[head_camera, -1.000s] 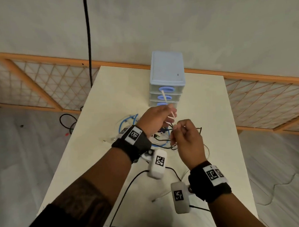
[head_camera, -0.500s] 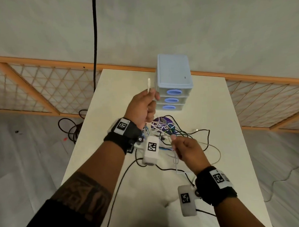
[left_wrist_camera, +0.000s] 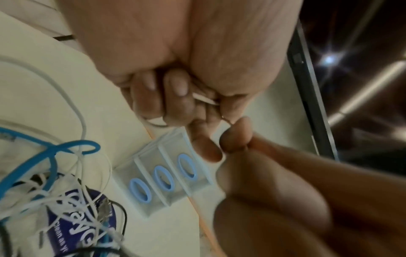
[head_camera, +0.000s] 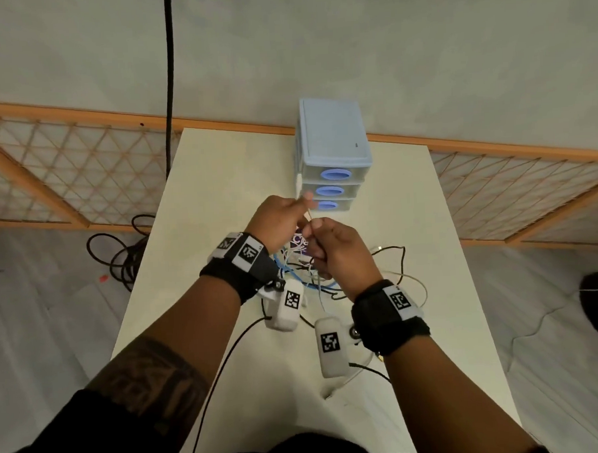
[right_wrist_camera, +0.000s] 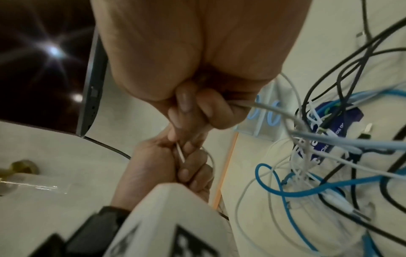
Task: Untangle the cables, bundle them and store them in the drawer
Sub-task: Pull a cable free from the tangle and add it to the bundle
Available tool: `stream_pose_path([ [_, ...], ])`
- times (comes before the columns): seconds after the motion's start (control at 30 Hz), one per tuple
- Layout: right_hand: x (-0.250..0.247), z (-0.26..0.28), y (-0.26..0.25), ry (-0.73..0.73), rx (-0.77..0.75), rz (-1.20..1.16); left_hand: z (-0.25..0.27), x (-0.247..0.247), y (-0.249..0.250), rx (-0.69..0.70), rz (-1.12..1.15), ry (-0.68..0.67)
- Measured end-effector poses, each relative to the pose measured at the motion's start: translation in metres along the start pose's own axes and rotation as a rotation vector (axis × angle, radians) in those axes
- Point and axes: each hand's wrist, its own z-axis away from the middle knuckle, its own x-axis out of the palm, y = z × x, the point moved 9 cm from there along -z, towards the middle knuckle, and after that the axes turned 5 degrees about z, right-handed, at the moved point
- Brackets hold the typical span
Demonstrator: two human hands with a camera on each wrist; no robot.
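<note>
Left hand (head_camera: 279,221): fingers curled, pinching thin white cable (left_wrist_camera: 205,100).
Right hand (head_camera: 338,250): fingers curled, gripping same cable's strands.
Hidden: cable tangle (head_camera: 301,272) partly behind hands.

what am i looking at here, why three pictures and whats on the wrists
No machine here: a person works with bare hands, wearing a camera on the head and one on each wrist, so there are three views of one moment. On the table lie tangled cables in blue, white and black, before a small drawer unit with all drawers closed. The left hand and right hand meet above the tangle, both pinching a thin white cable.
</note>
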Motion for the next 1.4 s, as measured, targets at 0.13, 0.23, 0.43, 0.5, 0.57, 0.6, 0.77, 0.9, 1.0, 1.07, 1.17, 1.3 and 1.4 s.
stream_pose_path([
  [0.13,-0.004,0.003,0.004,-0.057,0.010,0.098,-0.005,-0.020,-0.012,-0.085,0.187,0.150],
  [0.23,-0.011,0.003,0.001,-0.039,-0.007,0.141,0.006,0.006,-0.013,-0.068,0.129,0.012],
  [0.43,-0.020,0.002,0.006,0.006,0.004,0.171,0.011,0.027,0.001,0.037,0.152,-0.039],
  [0.5,-0.021,0.001,0.008,-0.010,0.032,0.137,0.008,0.015,0.004,0.048,0.167,0.045],
  [0.57,-0.022,0.002,0.009,-0.035,0.041,0.158,0.006,0.003,0.003,0.026,0.199,0.132],
  [0.6,-0.022,0.002,0.010,-0.040,0.037,0.191,0.006,0.001,0.000,-0.002,0.234,0.139],
  [0.77,-0.031,-0.001,0.017,0.021,0.030,0.263,0.009,0.019,-0.021,-0.165,0.182,-0.065],
  [0.9,-0.028,-0.004,0.021,0.021,0.044,0.279,0.009,0.016,-0.016,-0.117,0.179,0.014],
  [1.0,-0.020,-0.002,0.021,-0.048,0.084,0.280,0.002,-0.004,-0.010,-0.079,0.217,0.177],
  [1.07,-0.016,0.000,0.018,-0.097,0.095,0.300,-0.001,-0.017,-0.011,-0.095,0.242,0.252],
  [1.17,-0.017,-0.003,0.014,-0.091,0.071,0.334,0.000,-0.012,-0.023,-0.168,0.184,0.136],
  [1.3,-0.015,-0.005,0.016,-0.093,0.094,0.283,0.011,0.015,-0.030,-0.184,0.086,-0.056],
  [1.4,-0.010,-0.001,0.021,-0.121,0.137,0.260,0.004,0.001,-0.025,-0.110,0.139,0.101],
])
